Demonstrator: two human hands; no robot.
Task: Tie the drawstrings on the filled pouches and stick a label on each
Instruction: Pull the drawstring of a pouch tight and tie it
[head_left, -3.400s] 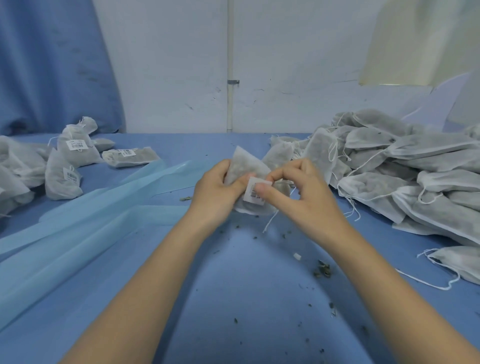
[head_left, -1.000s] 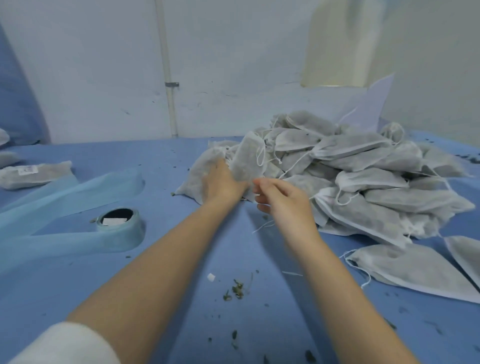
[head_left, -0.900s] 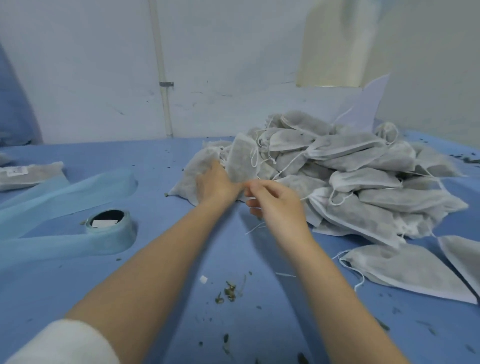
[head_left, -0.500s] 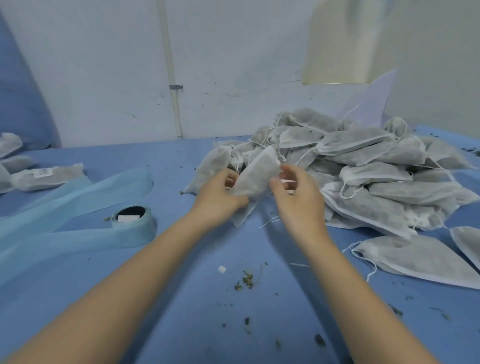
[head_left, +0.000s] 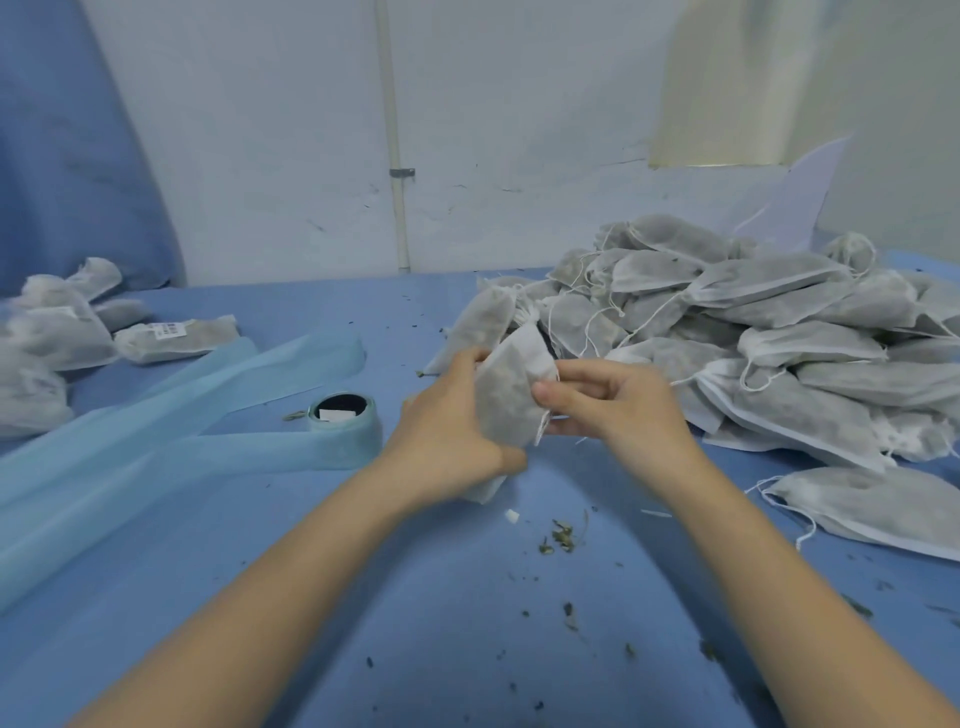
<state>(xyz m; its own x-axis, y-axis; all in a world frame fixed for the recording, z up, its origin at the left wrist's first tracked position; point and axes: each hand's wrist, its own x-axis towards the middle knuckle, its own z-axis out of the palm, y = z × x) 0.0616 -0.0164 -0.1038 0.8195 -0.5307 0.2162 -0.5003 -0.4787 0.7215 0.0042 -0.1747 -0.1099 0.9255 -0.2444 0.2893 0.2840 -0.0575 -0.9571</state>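
White mesh pouch mid-frame, gripped upright in left hand to steady it; right hand pinching its mouth edge, likely seeking drawstrings. Untied pile right.

Upper centre of your frame, a white pipe runs down the wall. Blue cloth hangs upper left. Dark crumbs dot the blue table, lower centre.
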